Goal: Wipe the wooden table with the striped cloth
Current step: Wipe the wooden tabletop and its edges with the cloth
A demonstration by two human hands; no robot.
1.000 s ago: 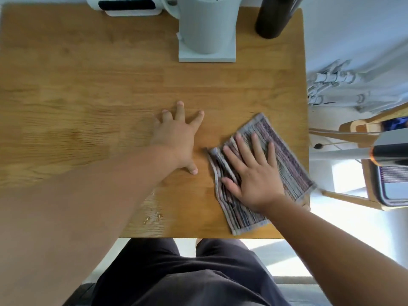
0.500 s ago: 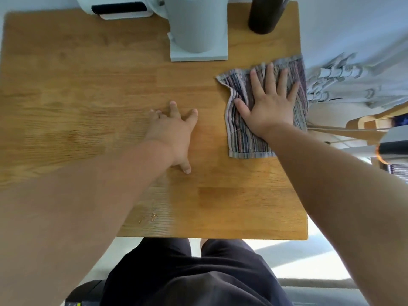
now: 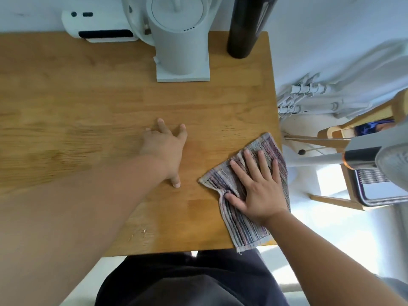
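The striped cloth lies flat at the near right corner of the wooden table, its edges hanging a little over the right and front rims. My right hand presses down on the cloth with fingers spread. My left hand rests flat on the bare wood in the middle of the table, fingers apart, a short way left of the cloth and not touching it.
A grey kettle on a square base stands at the back centre. A white device sits at the back left, a dark bottle at the back right. A wooden chair and white fabric lie beyond the right edge.
My right hand has slid the cloth from the far right part of the table, near the kettle base, back toward me to the near right corner. My left hand has stayed in place.
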